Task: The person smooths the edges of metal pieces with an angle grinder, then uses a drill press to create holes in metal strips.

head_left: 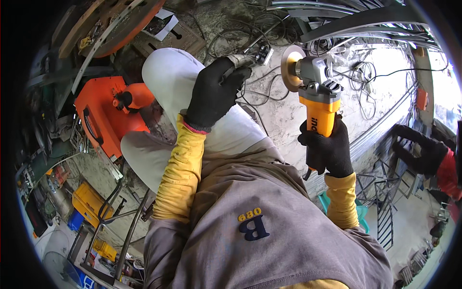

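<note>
My right hand (329,147), in a black glove, is wrapped round the handle of a yellow and grey angle grinder (320,108). The grinder points away from me, and its tan round disc (291,68) faces left. My left hand (216,94), also gloved in black, is raised over my knee with its fingers closed on a small shiny metal part (261,55). Part of that piece is hidden by the glove, so its kind is unclear. The disc and the metal part are apart.
An orange machine (108,115) stands left of my knees. Dark cables (269,91) lie looped on the floor ahead. Metal bars (365,29) are stacked at the far right. Another person's black-gloved hand (423,151) with a red sleeve shows at the right. A yellow toolbox (91,202) sits lower left.
</note>
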Available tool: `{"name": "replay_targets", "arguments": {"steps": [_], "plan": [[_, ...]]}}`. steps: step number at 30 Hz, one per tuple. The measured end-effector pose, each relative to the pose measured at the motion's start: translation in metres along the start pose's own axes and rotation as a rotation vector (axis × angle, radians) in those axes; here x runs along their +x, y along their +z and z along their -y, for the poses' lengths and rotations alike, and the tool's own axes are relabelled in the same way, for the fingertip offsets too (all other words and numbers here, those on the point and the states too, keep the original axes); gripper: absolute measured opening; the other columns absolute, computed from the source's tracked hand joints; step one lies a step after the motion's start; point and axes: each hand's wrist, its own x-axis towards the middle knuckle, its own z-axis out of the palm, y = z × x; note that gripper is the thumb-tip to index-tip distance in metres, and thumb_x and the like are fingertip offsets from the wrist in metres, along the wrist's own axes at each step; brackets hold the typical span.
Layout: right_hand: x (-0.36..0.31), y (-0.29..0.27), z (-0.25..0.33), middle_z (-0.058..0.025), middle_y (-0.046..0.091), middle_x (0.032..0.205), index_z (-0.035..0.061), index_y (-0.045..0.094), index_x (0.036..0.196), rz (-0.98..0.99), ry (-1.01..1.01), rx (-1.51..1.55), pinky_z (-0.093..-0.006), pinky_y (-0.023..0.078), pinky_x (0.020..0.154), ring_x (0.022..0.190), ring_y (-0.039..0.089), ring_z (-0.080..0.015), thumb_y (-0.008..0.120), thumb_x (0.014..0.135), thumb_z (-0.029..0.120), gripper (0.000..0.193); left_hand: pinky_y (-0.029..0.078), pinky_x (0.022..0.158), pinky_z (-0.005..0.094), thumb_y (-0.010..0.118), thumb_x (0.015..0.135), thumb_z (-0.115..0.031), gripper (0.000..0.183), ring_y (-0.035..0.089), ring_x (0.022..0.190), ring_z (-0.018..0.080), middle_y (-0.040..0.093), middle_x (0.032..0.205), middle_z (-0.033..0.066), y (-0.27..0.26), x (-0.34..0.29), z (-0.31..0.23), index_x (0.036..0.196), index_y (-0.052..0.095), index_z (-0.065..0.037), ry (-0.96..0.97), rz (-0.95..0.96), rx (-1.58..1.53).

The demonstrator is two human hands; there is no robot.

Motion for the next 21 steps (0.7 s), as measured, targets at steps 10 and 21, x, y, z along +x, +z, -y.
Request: {"name": "replay_targets", "arguments": {"steps": [10,21], "plan": [[0.001,0.011,0.007,-0.0051,0.071,0.079,0.0013,0.066,0.097,0.030,0.007,0.009,-0.0308,0.054,0.065,0.068,0.066,-0.0143,0.084,0.072,0.010,0.032,0.049,0.067,0.0236,0.064,0.106,-0.019,0.030,0.058,0.075,0.0047,0.073,0.096,0.0017,-0.005,0.002,0.014,0.129,0.067,0.000,-0.181,0.030,-0.303],[-0.009,0.020,0.008,-0.0065,0.073,0.082,-0.0005,0.068,0.100,0.006,0.036,0.005,-0.0308,0.056,0.064,0.068,0.069,-0.0162,0.083,0.070,0.004,0.034,0.057,0.088,0.0356,0.068,0.096,0.002,0.024,0.073,0.099,0.0292,0.073,0.107,0.0151,0.007,0.004,0.016,0.119,0.071,-0.001,0.320,-0.146,0.025]]}}
